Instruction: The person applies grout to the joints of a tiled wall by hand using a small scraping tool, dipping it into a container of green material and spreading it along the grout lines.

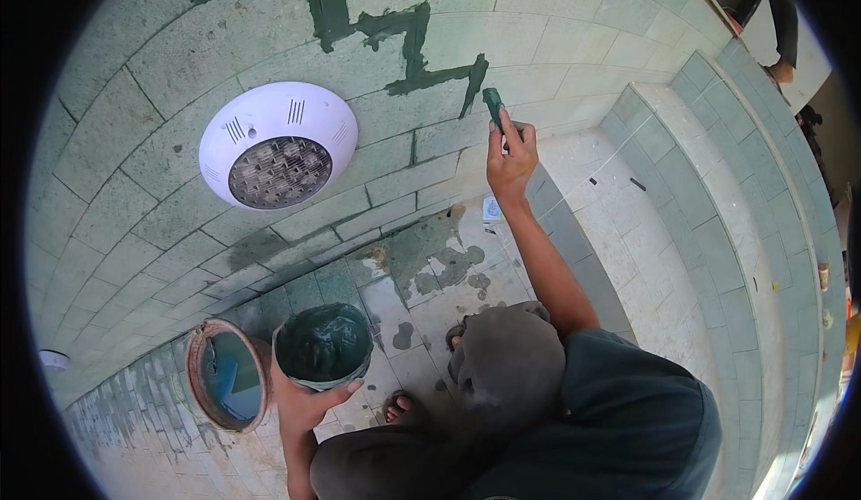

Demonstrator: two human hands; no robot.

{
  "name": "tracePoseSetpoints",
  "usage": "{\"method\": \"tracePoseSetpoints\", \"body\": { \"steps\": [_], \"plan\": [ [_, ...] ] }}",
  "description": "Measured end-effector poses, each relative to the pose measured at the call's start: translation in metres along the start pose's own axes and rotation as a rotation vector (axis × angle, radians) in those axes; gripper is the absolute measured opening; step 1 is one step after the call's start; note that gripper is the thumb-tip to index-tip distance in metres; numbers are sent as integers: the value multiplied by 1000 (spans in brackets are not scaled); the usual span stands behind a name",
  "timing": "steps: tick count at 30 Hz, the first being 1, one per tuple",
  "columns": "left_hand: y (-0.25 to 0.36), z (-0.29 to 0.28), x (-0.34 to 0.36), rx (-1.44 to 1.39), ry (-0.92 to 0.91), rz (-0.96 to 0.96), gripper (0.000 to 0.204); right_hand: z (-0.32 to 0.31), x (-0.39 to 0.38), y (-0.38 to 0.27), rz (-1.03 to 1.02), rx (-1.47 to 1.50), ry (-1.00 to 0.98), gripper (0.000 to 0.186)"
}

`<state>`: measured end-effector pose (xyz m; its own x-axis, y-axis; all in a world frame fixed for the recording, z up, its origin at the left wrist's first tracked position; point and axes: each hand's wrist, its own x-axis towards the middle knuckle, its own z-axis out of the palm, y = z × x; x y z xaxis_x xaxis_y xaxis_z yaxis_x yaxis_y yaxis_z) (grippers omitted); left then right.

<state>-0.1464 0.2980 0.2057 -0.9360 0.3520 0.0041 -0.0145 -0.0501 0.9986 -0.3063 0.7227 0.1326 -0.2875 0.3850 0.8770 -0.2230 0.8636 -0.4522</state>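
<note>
My left hand [309, 401] is closed around the side of a round bowl of dark green grout [323, 343], its thumb near the rim. The paste inside looks wet and thick. Up against the tiled wall [466, 38], my right hand [513, 155] grips a small, short spreader [491, 101] coated in the same green; its exact kind is hard to tell. Its tip is close to a fresh smear of grout [475, 83] over a tile joint. A stepped trail of thick grout [413, 43] follows the joints toward the upper left.
A round white pool light [332, 128] sticks out from the wall. Beside the bowl stands a bucket [199, 383] with murky water and a blue item [224, 374]. A small box [491, 209] lies near the wall's foot. Curved tiled steps [717, 186] rise at right; another person's leg [785, 25] shows above.
</note>
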Motion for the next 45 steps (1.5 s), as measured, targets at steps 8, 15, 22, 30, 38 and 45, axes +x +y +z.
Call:
{"method": "tracePoseSetpoints", "body": {
  "steps": [8,15,22,30,38,45],
  "plan": [
    [-3,2,3,-12,46,-9,83,13,-14,18,-189,-104,-88,39],
    [-6,4,11,-17,32,6,82,0,-6,16,-65,-51,-35,40],
    [-9,3,13,-38,53,-26,81,16,-25,18,-102,-86,-134,39],
    [-11,2,15,-4,50,-60,81,-4,-33,8,407,297,-231,32],
    [-14,1,16,-9,63,-44,82,15,-11,8,670,889,-252,36],
    [-16,1,18,-17,48,-87,81,17,-16,32,1031,1007,-353,26]
  ]
}}
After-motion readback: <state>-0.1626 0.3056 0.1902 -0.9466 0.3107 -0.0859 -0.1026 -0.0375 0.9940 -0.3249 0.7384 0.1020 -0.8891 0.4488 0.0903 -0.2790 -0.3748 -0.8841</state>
